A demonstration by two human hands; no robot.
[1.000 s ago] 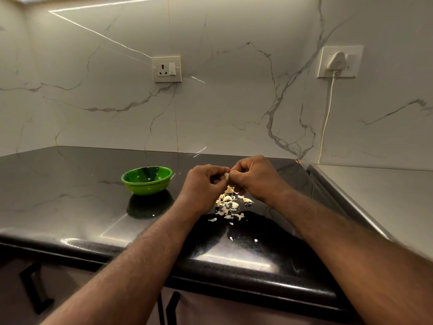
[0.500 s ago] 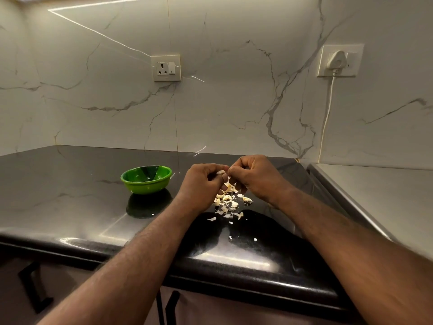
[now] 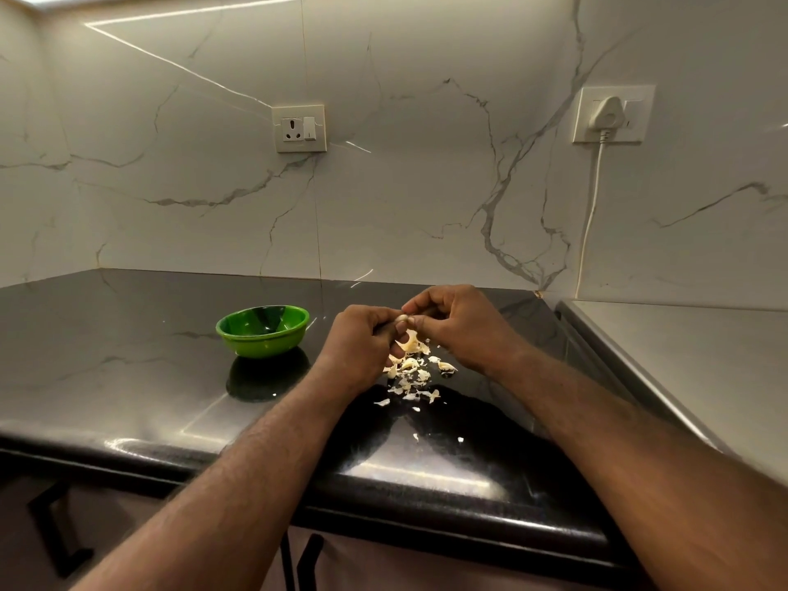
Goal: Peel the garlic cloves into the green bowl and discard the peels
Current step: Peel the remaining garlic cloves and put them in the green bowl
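Both hands are up over the glossy black stone counter (image 3: 128, 377), fingers curled in tight: the left hand (image 3: 362, 343) and the right hand (image 3: 460, 326) pinch one small pale garlic clove (image 3: 401, 319) between them, papery skin hanging off it. Peeling is the step in hand, I'd say. A scatter of whitish peels (image 3: 409, 373) lies just below. The shiny green round bowl (image 3: 263, 331) sits off to the left, well apart; once bare, the clove needs carrying over there

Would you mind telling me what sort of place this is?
Most likely a home kitchen: a dark polished countertop backed by marble-look wall panels, a wall socket above it, and garlic peels lying beside a green bowl.
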